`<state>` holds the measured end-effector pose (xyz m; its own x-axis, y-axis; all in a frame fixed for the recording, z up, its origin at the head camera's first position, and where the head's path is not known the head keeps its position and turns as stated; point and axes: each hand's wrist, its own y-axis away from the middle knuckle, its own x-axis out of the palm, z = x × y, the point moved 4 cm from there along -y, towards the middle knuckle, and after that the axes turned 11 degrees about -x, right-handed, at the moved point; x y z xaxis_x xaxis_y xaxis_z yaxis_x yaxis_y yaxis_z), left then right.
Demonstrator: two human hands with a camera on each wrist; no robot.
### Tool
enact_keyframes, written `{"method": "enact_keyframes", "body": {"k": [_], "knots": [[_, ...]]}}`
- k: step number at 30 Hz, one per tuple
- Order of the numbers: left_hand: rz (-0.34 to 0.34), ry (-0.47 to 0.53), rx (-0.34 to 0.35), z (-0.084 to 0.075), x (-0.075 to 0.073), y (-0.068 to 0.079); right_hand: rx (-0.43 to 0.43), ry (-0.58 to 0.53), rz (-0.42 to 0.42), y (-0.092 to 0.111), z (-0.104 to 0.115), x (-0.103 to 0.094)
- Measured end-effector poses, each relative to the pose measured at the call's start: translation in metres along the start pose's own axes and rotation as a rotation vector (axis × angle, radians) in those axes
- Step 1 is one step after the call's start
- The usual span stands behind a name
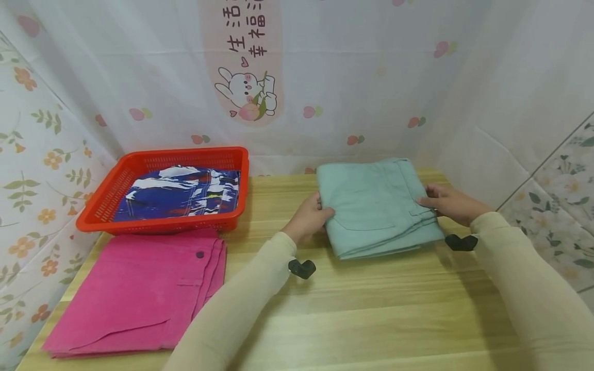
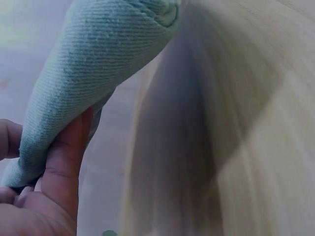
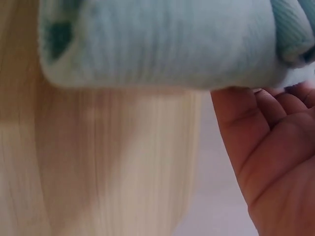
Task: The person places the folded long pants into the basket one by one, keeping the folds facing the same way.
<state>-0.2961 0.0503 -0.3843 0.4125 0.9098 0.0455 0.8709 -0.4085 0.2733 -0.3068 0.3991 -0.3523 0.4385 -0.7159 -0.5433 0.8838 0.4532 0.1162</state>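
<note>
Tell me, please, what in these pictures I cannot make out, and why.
- Head view: most fingers of the left hand, hidden by the green cloth.
- Right wrist view: fingertips of the right hand, hidden by the green cloth.
- Head view: underside of the blue cloth, hidden inside the red basket.
- Head view: top of the curtain writing, cut off by the upper edge.

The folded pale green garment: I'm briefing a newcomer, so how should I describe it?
At the light wooden table, look right of the red plastic basket. A left hand and right hand grip the folded pale green cloth garment between them. Unlike the folded bright pink garment and blue-and-white patterned cloth, it is plain and pale.
</note>
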Motion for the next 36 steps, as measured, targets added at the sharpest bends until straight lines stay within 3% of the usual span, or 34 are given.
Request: {"method": "enact_keyframes", "body": {"k": [20,26,36], "knots": [[0.008,-0.003,0.073,-0.019,-0.034,0.037,-0.109,0.033,-0.067,-0.009,0.039,0.024],[-0.044,-0.085,0.067,-0.027,-0.046,0.047,-0.123,0.078,-0.087,-0.013,0.052,0.031],[-0.072,-0.108,0.071,-0.033,-0.065,0.058,-0.154,-0.019,-0.140,-0.023,0.064,0.045]]}}
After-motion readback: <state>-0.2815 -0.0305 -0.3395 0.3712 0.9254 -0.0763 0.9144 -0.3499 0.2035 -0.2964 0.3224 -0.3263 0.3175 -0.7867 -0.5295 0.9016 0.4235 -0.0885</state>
